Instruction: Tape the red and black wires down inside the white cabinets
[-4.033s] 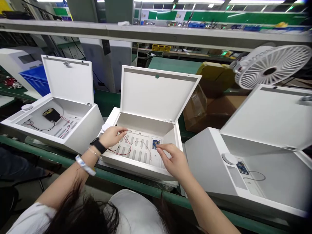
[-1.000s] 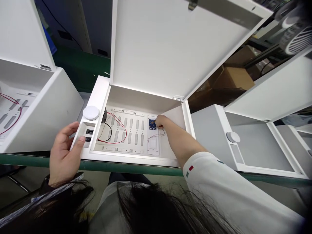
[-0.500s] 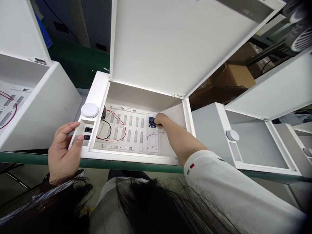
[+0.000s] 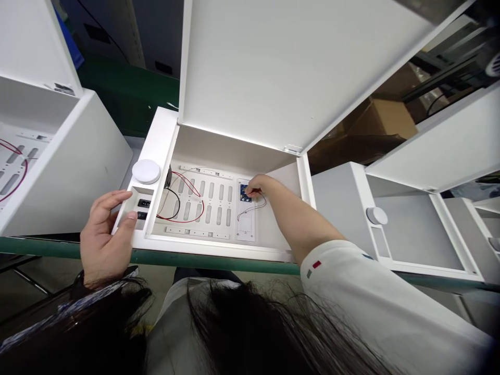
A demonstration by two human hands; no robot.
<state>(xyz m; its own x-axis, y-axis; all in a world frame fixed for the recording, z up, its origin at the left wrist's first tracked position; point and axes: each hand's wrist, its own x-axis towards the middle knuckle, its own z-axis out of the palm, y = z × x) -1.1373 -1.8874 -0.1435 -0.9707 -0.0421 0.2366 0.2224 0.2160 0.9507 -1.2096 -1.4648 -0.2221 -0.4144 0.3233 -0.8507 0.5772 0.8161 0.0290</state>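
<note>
An open white metal cabinet sits in front of me, its lid raised. On its floor lies a slotted white plate, with red and black wires looped across it. My right hand reaches inside, its curled fingers on a small blue circuit board and covering that board's right side. A thin red and black wire runs from the board. My left hand rests with fingers apart against the cabinet's front-left corner, next to a panel with black sockets and a round white disc.
Similar open white cabinets stand on either side, one at left and one at right. A green conveyor rail runs under the front edge. Cardboard boxes lie behind at right.
My right hand has shifted slightly on the blue board, covering less of its left side. My left hand stays at the corner. The view has drifted a little.
</note>
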